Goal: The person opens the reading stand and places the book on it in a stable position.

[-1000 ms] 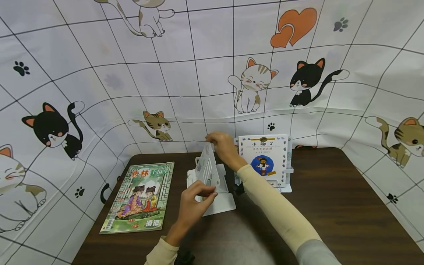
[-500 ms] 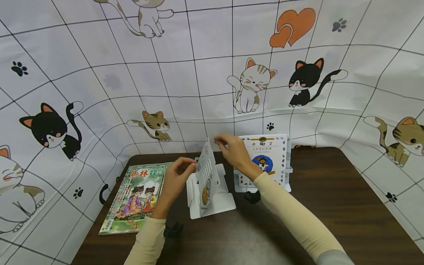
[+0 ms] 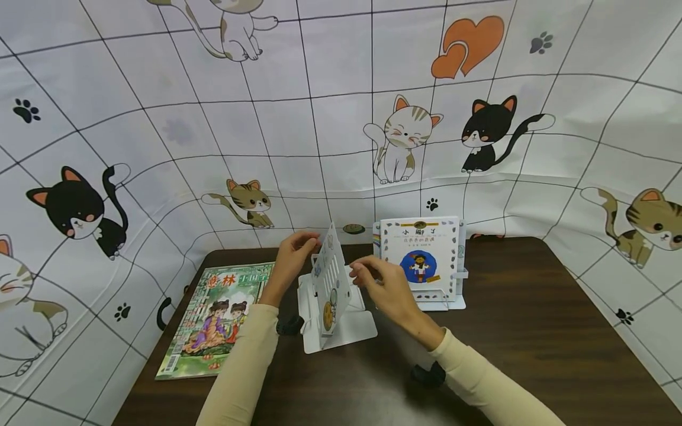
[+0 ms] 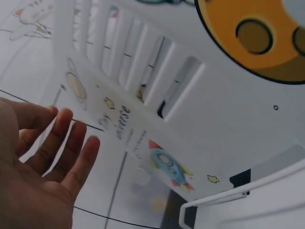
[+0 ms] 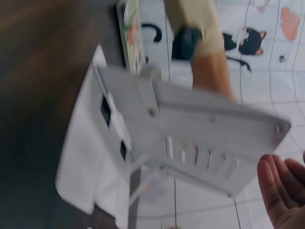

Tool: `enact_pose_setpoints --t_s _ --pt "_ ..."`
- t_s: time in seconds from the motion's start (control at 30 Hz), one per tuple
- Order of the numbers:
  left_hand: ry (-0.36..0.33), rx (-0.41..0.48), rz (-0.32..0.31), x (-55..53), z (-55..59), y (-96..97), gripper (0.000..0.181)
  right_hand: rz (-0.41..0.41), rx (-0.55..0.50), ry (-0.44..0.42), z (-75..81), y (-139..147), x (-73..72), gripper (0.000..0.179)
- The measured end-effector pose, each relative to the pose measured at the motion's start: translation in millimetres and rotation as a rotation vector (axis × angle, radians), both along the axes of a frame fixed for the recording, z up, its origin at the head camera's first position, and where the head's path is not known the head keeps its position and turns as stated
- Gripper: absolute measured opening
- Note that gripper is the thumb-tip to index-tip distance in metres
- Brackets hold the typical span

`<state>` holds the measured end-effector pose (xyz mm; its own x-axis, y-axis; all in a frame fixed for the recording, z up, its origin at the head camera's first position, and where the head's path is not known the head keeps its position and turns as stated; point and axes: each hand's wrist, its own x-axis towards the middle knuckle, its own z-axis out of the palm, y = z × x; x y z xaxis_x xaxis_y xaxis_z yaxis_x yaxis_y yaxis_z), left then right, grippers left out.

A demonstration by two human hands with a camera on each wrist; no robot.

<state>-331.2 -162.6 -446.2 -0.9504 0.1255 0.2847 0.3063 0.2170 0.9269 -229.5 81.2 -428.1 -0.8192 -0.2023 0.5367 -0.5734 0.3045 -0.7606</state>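
A white metal book stand [image 3: 333,281] with slots and printed planets stands unfolded on the table, its panel raised and seen nearly edge-on. Its flat base [image 3: 351,331] lies on the wood. My left hand [image 3: 289,263] is beside the panel's upper left, fingers loosely bent and holding nothing. In the left wrist view those fingers [image 4: 78,152] hover near the printed face with "universe" lettering and a rocket. On the panel's other side, my right hand [image 3: 385,289] is apart from it, also holding nothing. The right wrist view shows the plain back [image 5: 190,124] and a supporting strut.
A picture book [image 3: 421,248] with a blue circle on its cover rests upright on a second white stand at the right. To the left lies a magazine [image 3: 213,331] on the dark wooden table [image 3: 533,331]. A cat-patterned cloth [image 3: 330,130] hangs behind.
From the stand's lower front, my left hand has moved up to the panel's upper left. My right hand has left the top edge and come down, nearer and to the right.
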Motion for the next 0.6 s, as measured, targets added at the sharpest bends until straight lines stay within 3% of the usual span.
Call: enact_pose_setpoints --t_s 0.13,0.23,0.37,0.6 --pt "-0.034 -0.055 -0.005 -10.1 -6.3 2.6 0.032 0.016 -0.086 -0.114 -8.2 -8 22.7 0.023" --pt "-0.06 -0.088 -0.054 -16.4 -10.2 4.2 0.036 0.01 -0.105 -0.177 -13.6 -16 34.2 0.03" --pt "-0.08 -0.12 -0.118 -21.0 -12.6 5.4 0.04 -0.02 -0.137 -0.239 -22.1 -24 39.2 0.032" --pt "-0.083 -0.101 -0.148 -23.7 -16.1 4.3 0.043 -0.042 -0.192 -0.275 -29.5 -30 41.0 0.029"
